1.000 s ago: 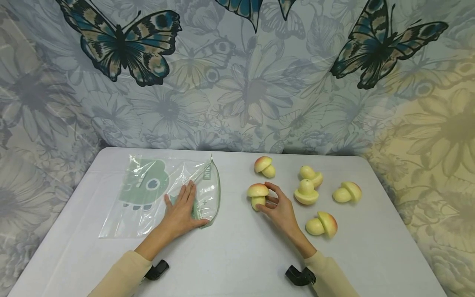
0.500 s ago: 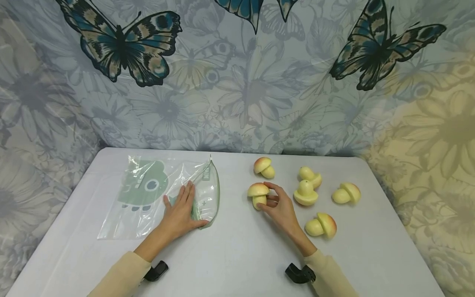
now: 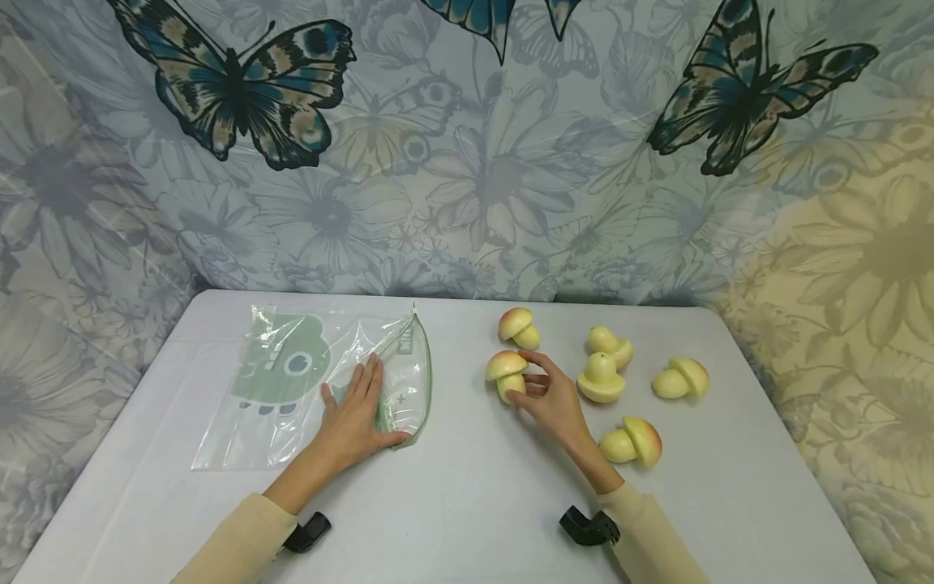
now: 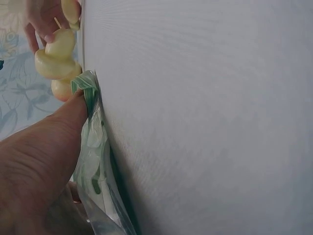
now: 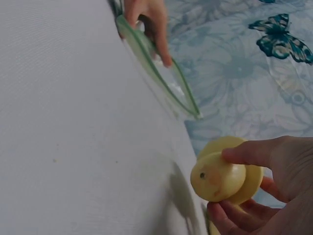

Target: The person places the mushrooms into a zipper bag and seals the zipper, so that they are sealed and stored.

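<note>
While the left hand [image 3: 353,426], fingers extended, rests on the clear, green-printed zip bag [image 3: 280,357], the right hand [image 3: 556,410] pinches one model mushroom [image 3: 506,367] right of the bag's mouth [image 3: 430,373], cap far, stem near.

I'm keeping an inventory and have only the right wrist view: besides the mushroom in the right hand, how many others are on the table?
Observer: In the head view, five other mushrooms are on the table.
Operator: I see the held mushroom from its stem end; what colour is the top of its cap?
Observer: Yellow with a reddish blush, by the head view.
Operator: And the clear plastic bag under the left hand: what is printed on it?
Observer: The head view shows a green cartoon figure with a round eye.
</note>
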`<state>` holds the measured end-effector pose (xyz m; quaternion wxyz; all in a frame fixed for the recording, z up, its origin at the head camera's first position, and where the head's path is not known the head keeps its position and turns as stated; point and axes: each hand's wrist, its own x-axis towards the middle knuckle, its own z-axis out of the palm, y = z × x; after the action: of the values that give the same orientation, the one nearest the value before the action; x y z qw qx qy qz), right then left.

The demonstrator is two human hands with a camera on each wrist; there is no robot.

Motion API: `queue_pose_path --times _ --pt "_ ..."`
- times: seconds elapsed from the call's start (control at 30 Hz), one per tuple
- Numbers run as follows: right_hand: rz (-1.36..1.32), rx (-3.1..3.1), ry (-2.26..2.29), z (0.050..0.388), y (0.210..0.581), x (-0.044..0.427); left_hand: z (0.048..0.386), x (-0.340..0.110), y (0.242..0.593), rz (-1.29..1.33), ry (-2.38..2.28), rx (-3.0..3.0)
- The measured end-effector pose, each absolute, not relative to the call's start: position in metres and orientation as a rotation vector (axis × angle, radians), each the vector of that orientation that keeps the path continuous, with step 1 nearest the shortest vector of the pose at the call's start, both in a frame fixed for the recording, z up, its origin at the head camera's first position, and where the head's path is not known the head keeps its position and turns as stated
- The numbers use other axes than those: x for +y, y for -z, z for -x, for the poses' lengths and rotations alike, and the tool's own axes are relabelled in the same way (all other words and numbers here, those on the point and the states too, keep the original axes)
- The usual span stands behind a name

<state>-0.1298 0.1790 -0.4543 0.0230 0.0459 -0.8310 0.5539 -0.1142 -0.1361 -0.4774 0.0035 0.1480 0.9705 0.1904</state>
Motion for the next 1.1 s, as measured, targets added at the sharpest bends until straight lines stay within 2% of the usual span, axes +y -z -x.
queue_pose_path --times 0.43,1.1 --pt "-0.166 -2.560 -1.725 0.139 0.442 0.161 0.115 -0.135 0.479 -0.471 -0.603 3.044" --pt "-0.277 -2.542 -1.758 0.151 0.442 0.124 0.113 -0.134 0.478 -0.508 -0.560 3.116"
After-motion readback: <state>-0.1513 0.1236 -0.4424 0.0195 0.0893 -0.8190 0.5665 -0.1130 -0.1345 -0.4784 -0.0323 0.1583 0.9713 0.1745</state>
